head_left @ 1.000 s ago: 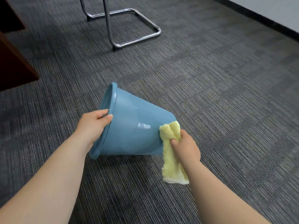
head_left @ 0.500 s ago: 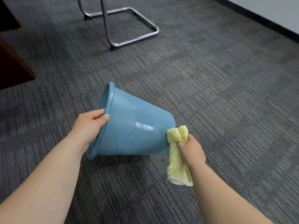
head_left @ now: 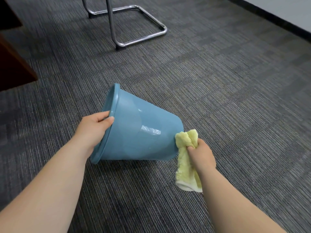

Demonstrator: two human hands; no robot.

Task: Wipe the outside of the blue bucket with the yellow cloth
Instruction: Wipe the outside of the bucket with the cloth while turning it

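A: Entry one, hazards; listing requested

B: Blue bucket [head_left: 139,132]: tipped on its side near the middle of the carpet [head_left: 227,98], mouth to the left, base to the right; resting on a narrow strip of wall, so liable to roll or pivot; probable cause, a push from the cloth at the base end with only one hand bracing the rim

A: Further risks?

B: Possible slip of the rim out of the left hand [head_left: 94,128] under a hard push; loose tail of the yellow cloth [head_left: 185,138] apt to drag on the carpet, gather lint and smear it onto the plastic; underside and far wall out of sight, easily missed unless turned

A: Entry two, position against fingers

B: Left fingers [head_left: 108,118]: curled round the near part of the rim, thumb lying on the outside wall, the rest over the edge into the mouth, tips hidden; gripping the bucket; right hand [head_left: 202,154]: fist wrapped round the bunched middle of the cloth, thumb tucked into the folds; bunched top standing above the fist and touching the bucket at the edge of its base; tail hanging below the fist, touching the carpet or just above it, cannot tell which

A: Surroundings?

B: Chrome chair frame [head_left: 134,36] toward the far edge of the carpet, well apart; dark wooden furniture [head_left: 15,68] at the left edge
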